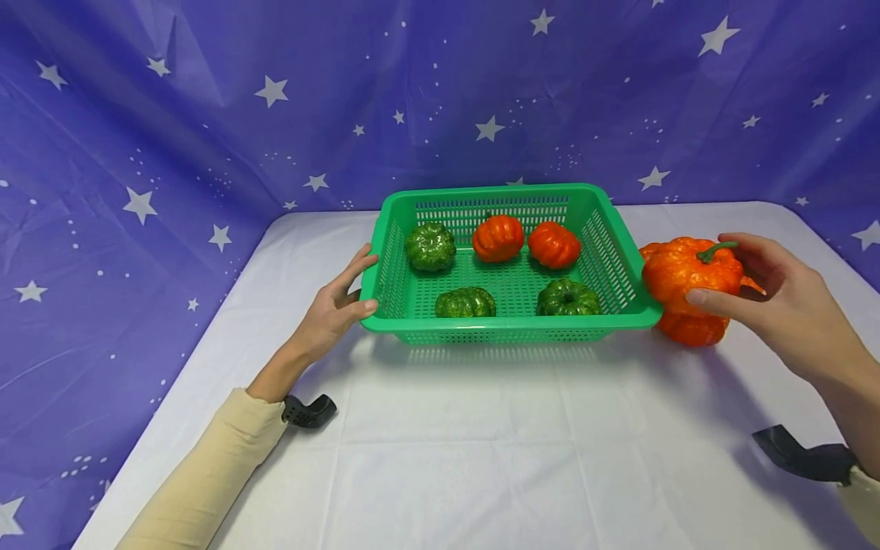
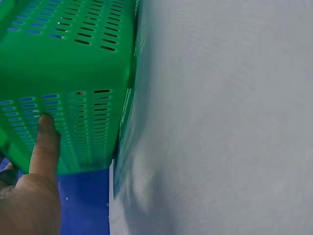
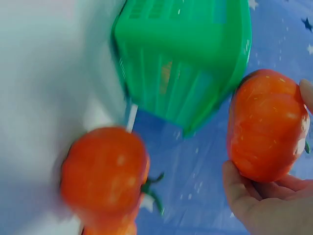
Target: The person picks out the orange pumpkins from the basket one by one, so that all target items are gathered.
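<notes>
My left hand (image 1: pixel 328 317) rests against the left end of a green plastic basket (image 1: pixel 509 322), thumb and fingertips at its rim. In the left wrist view one straight finger (image 2: pixel 45 149) touches the slotted outer wall. Beyond the basket's right end, my right hand (image 1: pixel 791 305) holds an orange toy pumpkin (image 1: pixel 677 271) with a green stem. The right wrist view shows this pumpkin (image 3: pixel 266 127) between thumb and fingers, off the table. Below it in the head view is another orange pumpkin (image 1: pixel 694 330), partly hidden. An orange tip (image 1: pixel 752 286) shows behind the held one.
In the basket are two orange pumpkins, one in the middle (image 1: pixel 498 238) and one to its right (image 1: pixel 554 245), plus three green ones (image 1: pixel 430 247), (image 1: pixel 465 302), (image 1: pixel 568 297). A white cloth (image 1: pixel 467 443) covers the table. Behind hangs a purple star-patterned curtain (image 1: pixel 440 92).
</notes>
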### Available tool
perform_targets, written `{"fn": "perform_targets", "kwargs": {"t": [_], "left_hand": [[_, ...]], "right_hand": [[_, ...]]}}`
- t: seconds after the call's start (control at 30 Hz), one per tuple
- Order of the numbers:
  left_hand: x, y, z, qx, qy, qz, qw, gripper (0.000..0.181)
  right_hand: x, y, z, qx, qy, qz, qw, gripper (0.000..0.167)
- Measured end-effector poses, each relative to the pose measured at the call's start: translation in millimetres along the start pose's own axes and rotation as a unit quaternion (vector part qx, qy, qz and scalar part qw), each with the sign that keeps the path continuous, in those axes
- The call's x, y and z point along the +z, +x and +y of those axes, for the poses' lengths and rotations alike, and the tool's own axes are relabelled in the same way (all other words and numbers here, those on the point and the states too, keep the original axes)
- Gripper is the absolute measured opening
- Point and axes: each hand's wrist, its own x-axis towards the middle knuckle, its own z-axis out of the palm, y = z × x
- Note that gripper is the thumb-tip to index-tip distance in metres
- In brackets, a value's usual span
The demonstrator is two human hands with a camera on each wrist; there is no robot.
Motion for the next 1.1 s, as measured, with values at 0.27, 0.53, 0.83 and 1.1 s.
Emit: {"fn": "perform_targets", "kwargs": {"t": [0.27, 0.53, 0.83, 1.1], "left_hand": [[0.1, 0.4, 0.0, -0.003, -0.001, -0.006, 1.0000, 0.074], [-0.5, 0.2, -0.8, 0.004, 0.000, -0.004, 1.0000, 0.073], [-0.6, 0.0, -0.4, 0.001, -0.004, -0.005, 1.0000, 0.073], [-0.5, 0.2, -0.2, 0.000, -0.005, -0.003, 1.0000, 0.074]], "right_hand": [[-26.4, -7.0, 28.6, -0.011, 0.092, 0.062, 0.9938, 0.058], [-37.3, -9.9, 44.1, -0.007, 0.054, 0.101, 0.9935, 0.054], [-55.5, -9.0, 65.7, 0.064, 0.033, 0.133, 0.9886, 0.053], [-89.6, 7.0, 157.8, 0.088, 0.007, 0.110, 0.9899, 0.062]]}}
